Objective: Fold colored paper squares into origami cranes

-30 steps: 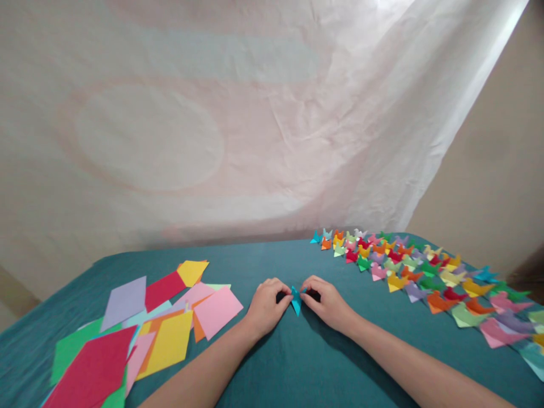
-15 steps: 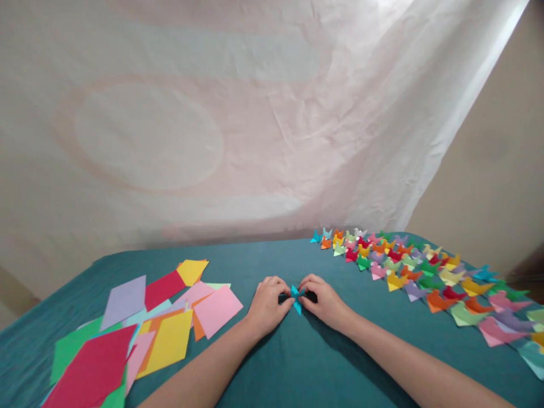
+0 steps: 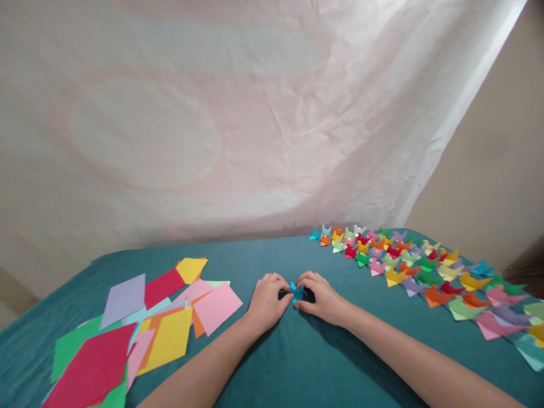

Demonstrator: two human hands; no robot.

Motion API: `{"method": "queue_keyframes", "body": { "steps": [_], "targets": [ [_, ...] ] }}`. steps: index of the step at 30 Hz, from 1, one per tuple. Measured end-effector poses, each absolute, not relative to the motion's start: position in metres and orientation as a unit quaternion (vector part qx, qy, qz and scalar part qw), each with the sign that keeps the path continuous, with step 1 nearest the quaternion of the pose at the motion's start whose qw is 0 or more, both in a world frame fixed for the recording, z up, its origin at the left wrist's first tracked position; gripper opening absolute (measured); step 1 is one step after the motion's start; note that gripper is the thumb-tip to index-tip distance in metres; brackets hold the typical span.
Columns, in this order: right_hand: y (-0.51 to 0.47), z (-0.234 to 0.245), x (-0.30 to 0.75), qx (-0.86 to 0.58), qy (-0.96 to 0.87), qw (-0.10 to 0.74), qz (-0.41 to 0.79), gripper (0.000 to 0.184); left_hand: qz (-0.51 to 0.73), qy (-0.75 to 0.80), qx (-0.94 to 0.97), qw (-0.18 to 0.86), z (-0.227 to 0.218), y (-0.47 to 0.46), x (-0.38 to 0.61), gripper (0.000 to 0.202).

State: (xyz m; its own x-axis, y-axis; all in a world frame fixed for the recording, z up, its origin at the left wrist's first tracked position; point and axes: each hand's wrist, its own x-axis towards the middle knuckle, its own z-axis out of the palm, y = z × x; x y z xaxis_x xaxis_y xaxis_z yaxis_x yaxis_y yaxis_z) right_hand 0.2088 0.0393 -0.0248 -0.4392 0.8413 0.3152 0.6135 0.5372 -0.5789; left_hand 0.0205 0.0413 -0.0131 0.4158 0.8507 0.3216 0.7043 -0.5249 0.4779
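Observation:
A small blue folded paper piece (image 3: 297,293) is held between both hands, just above the dark green tablecloth (image 3: 272,362). My left hand (image 3: 270,299) pinches its left side between thumb and fingers. From the other side my right hand (image 3: 321,297) grips it, thumb below and index finger above. Fingertips cover part of the paper, so its full shape is hidden.
Loose coloured paper squares (image 3: 165,343) lie overlapping on the left of the table. Rows of small folded paper birds (image 3: 395,277) stand along the right side. A pale cloth sheet (image 3: 238,136) hangs behind the table.
My right thumb and fingers have shifted over the blue paper and now cover its lower point, which stuck out before. The left hand stays nearly in place.

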Motion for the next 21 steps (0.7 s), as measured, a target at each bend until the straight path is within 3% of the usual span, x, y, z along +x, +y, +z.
{"method": "queue_keyframes", "body": {
  "steps": [13,21],
  "targets": [
    [0.032,-0.018,0.212,-0.422,-0.839,0.283,0.197,0.040,0.271,0.457,0.834,0.150,-0.008,0.040,0.019,0.004],
    [0.033,-0.012,0.221,-0.407,-0.877,0.228,0.118,0.044,0.266,0.460,0.834,0.148,-0.007,0.041,0.019,0.006]
  ]
}}
